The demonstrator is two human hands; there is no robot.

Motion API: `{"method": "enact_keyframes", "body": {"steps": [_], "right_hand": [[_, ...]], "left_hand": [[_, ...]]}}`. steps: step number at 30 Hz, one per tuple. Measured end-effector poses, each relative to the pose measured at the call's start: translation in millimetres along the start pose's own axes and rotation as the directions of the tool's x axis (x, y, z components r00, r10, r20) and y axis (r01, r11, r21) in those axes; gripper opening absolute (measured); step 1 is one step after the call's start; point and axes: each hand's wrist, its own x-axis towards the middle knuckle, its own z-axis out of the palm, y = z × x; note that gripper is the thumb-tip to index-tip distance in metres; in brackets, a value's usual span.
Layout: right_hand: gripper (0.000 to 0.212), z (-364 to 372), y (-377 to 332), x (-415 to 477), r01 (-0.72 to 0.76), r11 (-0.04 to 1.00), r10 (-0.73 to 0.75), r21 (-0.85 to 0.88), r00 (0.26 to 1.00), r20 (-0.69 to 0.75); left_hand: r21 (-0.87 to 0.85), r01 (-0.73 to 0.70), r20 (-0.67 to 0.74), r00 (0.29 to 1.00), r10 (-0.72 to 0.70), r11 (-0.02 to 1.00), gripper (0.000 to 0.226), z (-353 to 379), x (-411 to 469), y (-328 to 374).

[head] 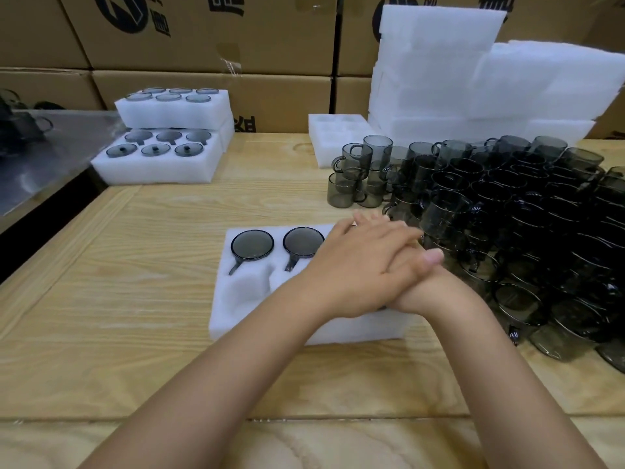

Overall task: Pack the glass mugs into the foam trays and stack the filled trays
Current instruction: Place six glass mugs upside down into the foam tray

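- The left hand (358, 265) lies palm down on top of the right hand (449, 292). The forearms come in from the near left and near right and cross at the wrists.
- Both hands are flat with straight fingers and grip nothing visible. The right hand's fingertips (367, 216) poke out beyond the left hand's far edge. What lies beneath the palms is hidden.
- Directly under the hands is the right end of a white foam tray (243, 319), whose long axis runs left to right on the wooden table (135, 299).
- Left of the hands, two grey glass mugs (252, 244) (303, 241) sit in the tray's far row. They stand on end, handles pointing toward the person.
- Just right of the hands is a dense heap of loose mugs (527, 225), some upright, some on their sides.
- Far beyond and left of the hands is a lower filled tray (155, 167), with another filled tray (176, 110) stacked behind.
- Beyond the hands is an empty tray (334, 137), with a tall foam stack (473, 79) to its right and cardboard boxes (203, 35) behind.
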Motion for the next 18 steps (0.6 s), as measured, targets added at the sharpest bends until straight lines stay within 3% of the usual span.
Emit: {"method": "enact_keyframes", "body": {"steps": [4,7,10,18], "right_hand": [[0.080,8,0,-2,-0.026,0.990,0.043,-0.138,0.992,0.121],[0.079,8,-3,2,-0.037,0.981,0.064,-0.190,0.989,0.136],[0.077,9,-5,0,-0.056,0.981,0.080,-0.188,0.989,0.124],[0.069,19,-4,4,-0.100,0.995,0.101,-0.031,0.994,0.045]], "left_hand": [[0.003,0.024,0.094,0.995,-0.024,1.000,0.071,12,4,-11],[0.017,0.012,0.082,0.997,-0.013,1.000,0.084,16,4,-13],[0.036,0.016,0.050,0.999,-0.018,0.999,0.088,19,3,-13],[0.181,0.088,0.047,0.994,-0.098,0.980,0.064,14,-8,-12]]}}
